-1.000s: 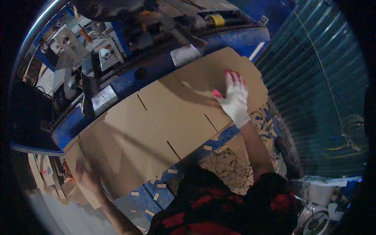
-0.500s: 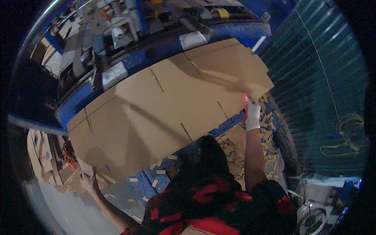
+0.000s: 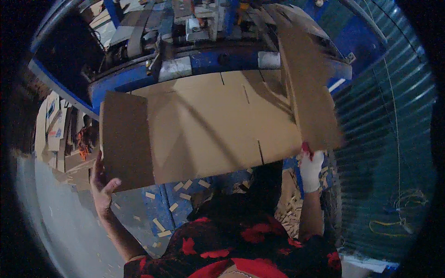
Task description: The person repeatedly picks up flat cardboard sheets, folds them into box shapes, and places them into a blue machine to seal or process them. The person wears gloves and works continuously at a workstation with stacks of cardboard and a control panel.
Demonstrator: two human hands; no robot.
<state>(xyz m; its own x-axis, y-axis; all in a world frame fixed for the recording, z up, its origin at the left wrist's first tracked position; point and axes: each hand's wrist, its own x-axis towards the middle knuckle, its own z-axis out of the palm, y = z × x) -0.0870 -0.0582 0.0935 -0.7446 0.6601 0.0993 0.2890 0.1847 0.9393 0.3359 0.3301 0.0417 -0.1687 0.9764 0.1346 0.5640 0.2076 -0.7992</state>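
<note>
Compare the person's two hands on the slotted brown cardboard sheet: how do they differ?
The left hand is bare; the right hand wears a white glove with red at the fingers. The left hand grips the sheet's lower left corner, at the folded-up left flap; the right hand holds the lower right edge, under the raised right flap. Both hold the same large slotted brown cardboard sheet in front of the blue machine.

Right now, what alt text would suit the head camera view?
A person's two hands hold a large flat cardboard sheet with both end flaps folded up, bare left hand at one end, white-gloved right hand at the other, before a blue machine.
</note>
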